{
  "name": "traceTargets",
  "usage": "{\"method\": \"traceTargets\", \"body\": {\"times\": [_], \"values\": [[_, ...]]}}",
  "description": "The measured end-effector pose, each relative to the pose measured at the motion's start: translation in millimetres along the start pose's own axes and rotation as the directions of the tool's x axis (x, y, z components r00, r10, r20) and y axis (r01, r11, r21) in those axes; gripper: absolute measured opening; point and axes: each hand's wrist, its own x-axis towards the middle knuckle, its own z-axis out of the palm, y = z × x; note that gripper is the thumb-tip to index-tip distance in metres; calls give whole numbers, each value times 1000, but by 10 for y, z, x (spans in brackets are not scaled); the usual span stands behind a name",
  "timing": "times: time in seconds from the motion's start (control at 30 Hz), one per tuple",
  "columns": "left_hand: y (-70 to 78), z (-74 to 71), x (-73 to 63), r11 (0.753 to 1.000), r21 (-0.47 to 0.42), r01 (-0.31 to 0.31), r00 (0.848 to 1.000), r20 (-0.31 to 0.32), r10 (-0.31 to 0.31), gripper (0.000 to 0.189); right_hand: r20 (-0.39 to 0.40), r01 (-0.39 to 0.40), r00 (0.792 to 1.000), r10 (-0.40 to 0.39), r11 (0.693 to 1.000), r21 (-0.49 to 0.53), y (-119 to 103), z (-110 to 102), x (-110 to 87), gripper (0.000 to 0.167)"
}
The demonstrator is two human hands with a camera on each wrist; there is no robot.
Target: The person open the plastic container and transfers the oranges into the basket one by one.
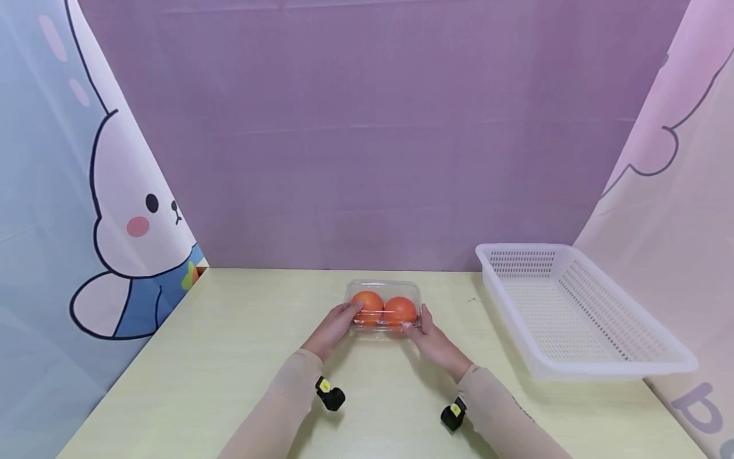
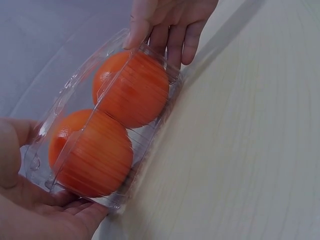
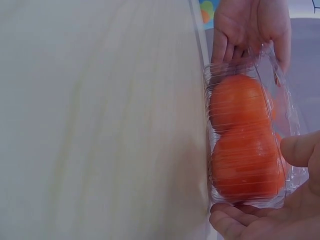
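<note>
A clear plastic clamshell box (image 1: 384, 285) sits at the middle of the table, with two round orange-red fruits, one on the left (image 1: 368, 302) and one on the right (image 1: 400, 310). My left hand (image 1: 332, 328) grips its left end, thumb at the upper edge and fingers along the side and underneath. The opposite end is held by my right hand (image 1: 438, 345), whose thumb shows over the top edge in the right wrist view. Ridged clear plastic (image 2: 142, 131) covers the fruits' near side, close over the tabletop. The lid appears closed.
To the right stands a white perforated plastic basket (image 1: 616, 368), reaching toward the table's right edge. A purple cloth (image 1: 367, 134) hangs behind the pale wooden table (image 1: 229, 357). Printed curtains flank both sides, a cartoon rabbit (image 1: 143, 210) on the left one.
</note>
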Motion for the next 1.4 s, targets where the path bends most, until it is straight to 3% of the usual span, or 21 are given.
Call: {"method": "traceTargets", "body": {"times": [1.07, 1.4], "values": [[-1, -14, 13, 1000, 12, -16, 1000, 27, 15, 81, -35, 46, 998, -46, 999, 12, -14, 25, 16, 71], [-19, -14, 27, 1000, 12, -21, 999, 26, 21, 80, -50, 48, 998, -48, 999, -4, 0, -5, 22, 71]]}}
